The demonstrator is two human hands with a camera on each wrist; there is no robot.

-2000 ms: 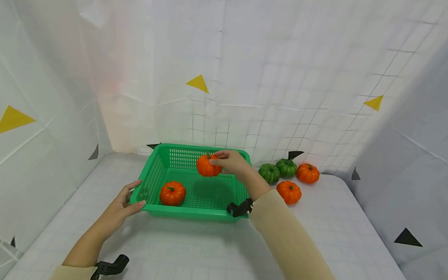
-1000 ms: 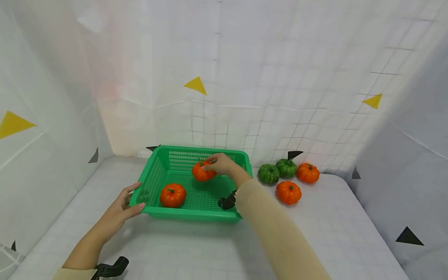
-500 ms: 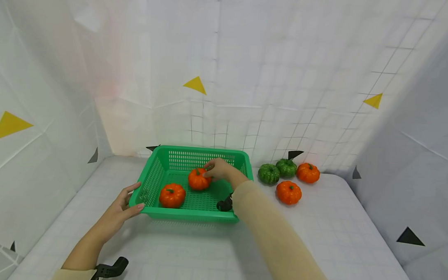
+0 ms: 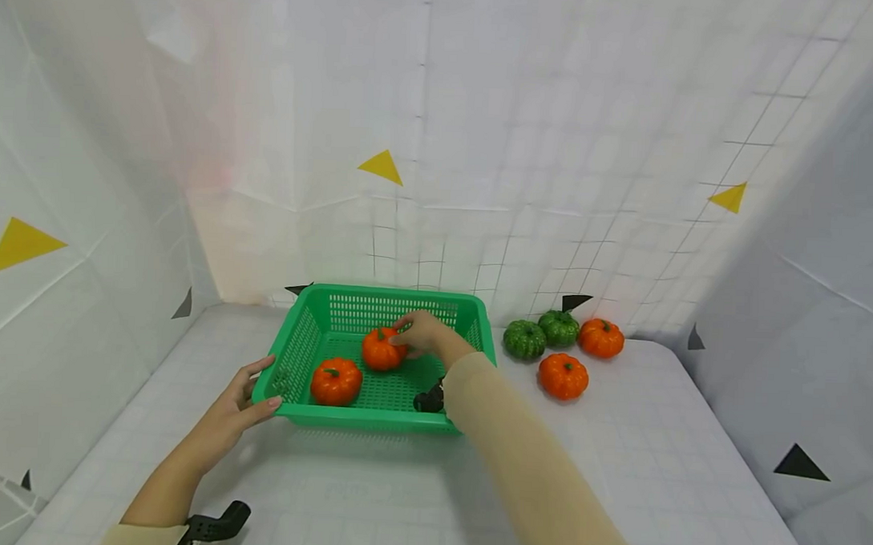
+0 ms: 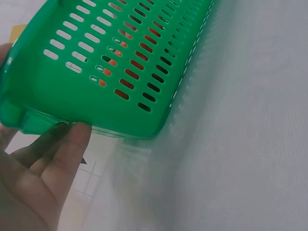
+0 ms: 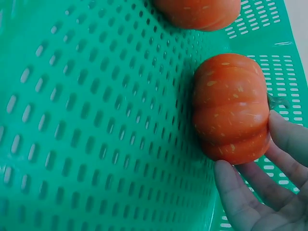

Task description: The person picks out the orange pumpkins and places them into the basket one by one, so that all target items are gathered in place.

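My left hand (image 4: 229, 414) grips the front left corner of a green plastic basket (image 4: 374, 417), thumb at the front rim and fingers at the left side. Inside the basket, my right hand (image 4: 423, 336) holds a small orange pumpkin (image 4: 382, 351) by its right side. The right wrist view has that pumpkin (image 6: 231, 108) close to the basket floor, its green stem beside one fingertip and another digit against its lower side. A second orange pumpkin (image 4: 336, 381) sits in the front left of the basket, nearer the left hand.
Right of the basket, two green pumpkins (image 4: 524, 340) and two orange pumpkins (image 4: 563, 376) sit on the white table (image 4: 617, 471). White sheeting (image 4: 455, 145) walls the table at the back and sides. The right forearm crosses over the basket's front right corner.
My right hand has lowered the orange pumpkin into the basket and shifted it left, toward the other pumpkin. The left hand keeps its place at the corner.
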